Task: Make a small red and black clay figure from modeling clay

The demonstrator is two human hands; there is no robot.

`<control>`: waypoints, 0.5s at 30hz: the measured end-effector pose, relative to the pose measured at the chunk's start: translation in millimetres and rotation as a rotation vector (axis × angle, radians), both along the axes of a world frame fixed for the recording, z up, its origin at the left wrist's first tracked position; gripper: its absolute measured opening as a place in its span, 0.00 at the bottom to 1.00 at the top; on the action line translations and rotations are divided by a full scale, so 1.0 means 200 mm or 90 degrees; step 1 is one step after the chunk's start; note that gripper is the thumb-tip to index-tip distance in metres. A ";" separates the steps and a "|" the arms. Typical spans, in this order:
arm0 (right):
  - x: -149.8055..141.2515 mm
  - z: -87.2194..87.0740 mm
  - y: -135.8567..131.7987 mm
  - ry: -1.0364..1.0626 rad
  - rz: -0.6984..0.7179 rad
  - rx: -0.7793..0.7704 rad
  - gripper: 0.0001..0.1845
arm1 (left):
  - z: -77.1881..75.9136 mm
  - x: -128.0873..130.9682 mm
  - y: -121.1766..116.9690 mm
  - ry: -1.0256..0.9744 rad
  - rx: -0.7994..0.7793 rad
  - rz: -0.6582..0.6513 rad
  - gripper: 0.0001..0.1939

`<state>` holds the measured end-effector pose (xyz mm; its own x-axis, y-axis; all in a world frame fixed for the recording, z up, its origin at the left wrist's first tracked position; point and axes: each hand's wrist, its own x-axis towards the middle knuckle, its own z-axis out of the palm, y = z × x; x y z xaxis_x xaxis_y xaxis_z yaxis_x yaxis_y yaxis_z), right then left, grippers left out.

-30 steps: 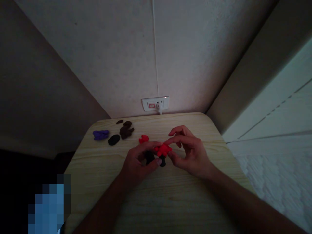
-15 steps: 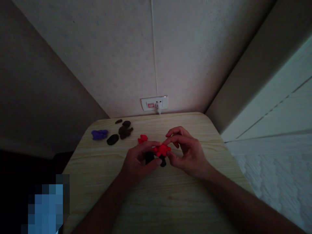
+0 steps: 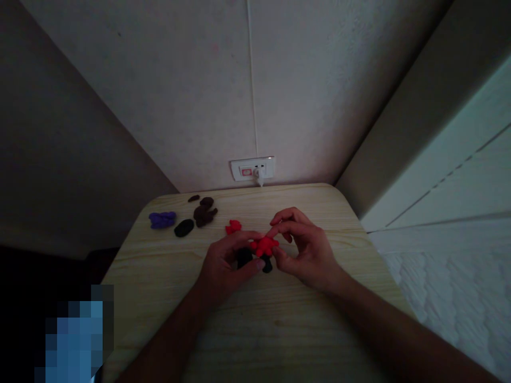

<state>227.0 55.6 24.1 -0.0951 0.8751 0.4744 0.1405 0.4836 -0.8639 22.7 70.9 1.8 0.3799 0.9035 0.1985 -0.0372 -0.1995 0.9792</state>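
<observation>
Between my two hands is a red modelling clay piece with several rounded lobes along its edge. My left hand grips it from the left, thumb below and fingers above. From the right, my right hand pinches its edge with thumb and forefinger, the other fingers curled above. Just under the red piece a small black clay piece shows by my left thumb. Another black clay lump is partly hidden behind my left hand. A smaller red clay lump lies just beyond my left fingers.
On the wooden tabletop, at the far left, lie a purple clay lump, a flat black clay oval and brown clay pieces. Behind the table's back edge is a wall socket with a white plug. A pale cabinet stands at right.
Both hands keep nearly the same hold on the red clay. The piece sits very slightly further left and lower between the fingers; the loose clay lumps lie as before.
</observation>
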 end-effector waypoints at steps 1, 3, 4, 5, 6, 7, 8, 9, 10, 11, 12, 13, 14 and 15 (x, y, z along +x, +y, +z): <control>0.00 0.00 0.00 -0.001 0.000 -0.001 0.14 | 0.00 0.00 0.00 0.000 0.001 0.003 0.20; 0.00 0.00 0.00 -0.004 0.000 -0.002 0.13 | 0.00 0.00 0.00 -0.003 0.000 0.004 0.19; 0.00 0.00 0.00 -0.005 -0.001 -0.002 0.13 | 0.01 0.00 0.00 -0.007 -0.004 0.001 0.19; 0.00 0.00 0.00 -0.004 -0.003 -0.002 0.13 | 0.01 0.01 0.00 -0.010 -0.009 -0.002 0.19; -0.01 0.00 0.00 -0.004 -0.005 -0.004 0.12 | 0.01 0.01 0.00 -0.013 -0.018 -0.004 0.20; -0.01 0.00 0.00 -0.003 -0.007 -0.006 0.12 | 0.01 0.01 0.00 -0.015 -0.031 -0.007 0.20; -0.01 0.00 0.00 -0.004 -0.009 -0.009 0.12 | 0.02 0.01 0.00 -0.017 -0.044 -0.009 0.20; -0.01 0.00 0.00 -0.003 -0.010 -0.011 0.11 | 0.02 0.01 0.00 -0.020 -0.056 -0.008 0.21; 0.00 0.00 0.00 -0.003 -0.010 -0.014 0.11 | 0.02 0.02 0.00 -0.025 -0.066 -0.006 0.20; 0.00 0.00 0.00 -0.001 -0.007 -0.014 0.11 | 0.02 0.02 0.00 -0.031 -0.074 -0.007 0.20; 0.00 0.00 0.00 0.005 -0.005 -0.013 0.11 | 0.02 0.02 0.00 -0.036 -0.080 -0.008 0.20; 0.00 0.00 0.00 0.013 0.000 -0.012 0.11 | 0.02 0.02 0.00 -0.042 -0.084 -0.009 0.20; 0.01 0.00 0.00 0.022 0.006 -0.011 0.12 | 0.02 0.02 0.00 -0.046 -0.091 -0.010 0.21; 0.01 0.00 0.00 0.031 0.010 -0.008 0.12 | 0.02 0.02 0.00 -0.051 -0.100 -0.010 0.21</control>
<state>228.6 54.9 25.1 -0.0858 0.8799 0.4673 0.0907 0.4740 -0.8758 26.2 71.2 6.6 0.3834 0.9196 0.0861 -0.1184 -0.0435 0.9920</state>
